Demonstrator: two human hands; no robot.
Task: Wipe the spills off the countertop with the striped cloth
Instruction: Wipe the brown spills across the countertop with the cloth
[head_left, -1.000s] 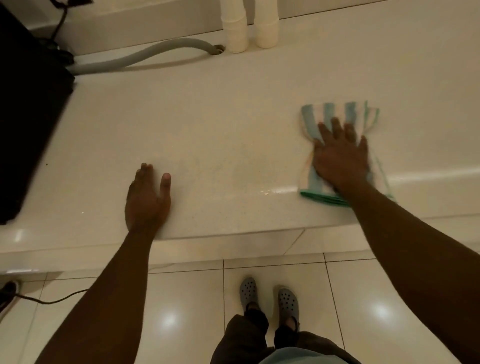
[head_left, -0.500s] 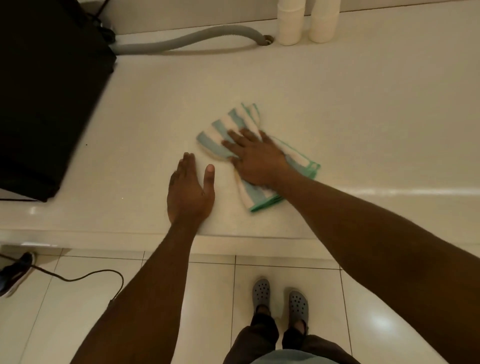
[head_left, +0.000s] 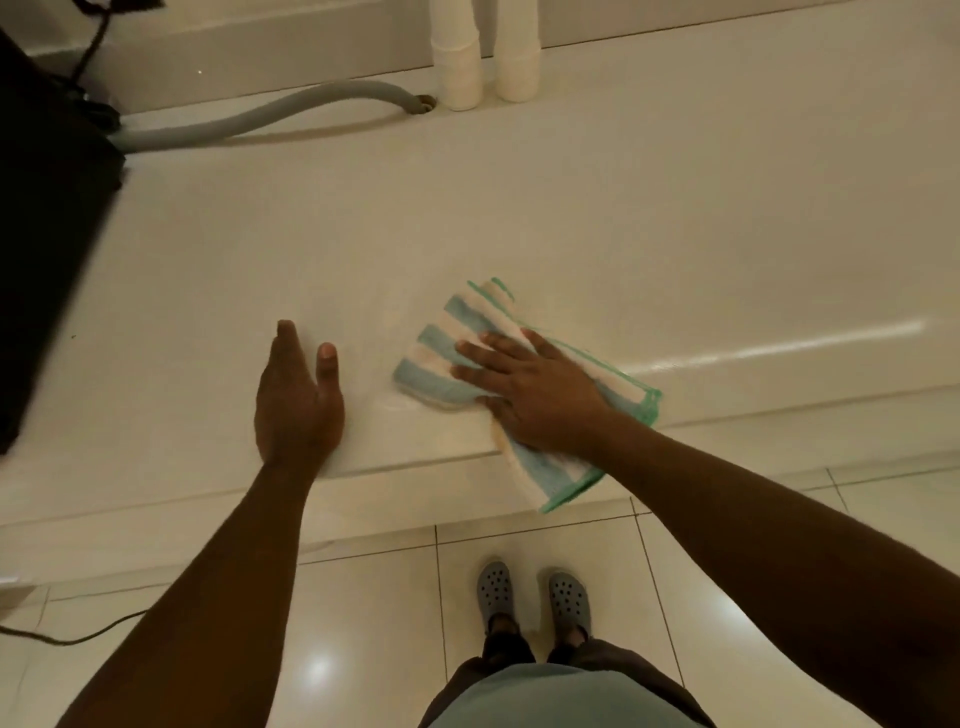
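Head view of the wiping stroke at the near edge of the surface (head_left: 571, 218). The right hand (head_left: 540, 400) lies flat on the cloth (head_left: 441, 358), fingers (head_left: 480, 356) spread and pressing down, not pinching. The cloth sits at the front of the surface, just right of the left hand (head_left: 298, 405) and apart from it; its near corner overhangs the edge toward the floor (head_left: 363, 597). The left hand rests palm-down on the surface, fingers together and thumb out, holding nothing; it appears to serve as a brace. Compared with one second ago, the cloth has crossed from the right of the surface to the middle, and in the last half second it has slid a little nearer the front edge, while the left hand has kept its place. This suggests that one pass across the front strip is finished or nearly so. A faint wet sheen shows just left of the cloth, between the two hands; whether any spill remains there cannot be told. At the back stand two white cups (head_left: 485, 62), a grey hose (head_left: 249, 119), and a black box (head_left: 47, 249) at left, all well apart from the cloth.
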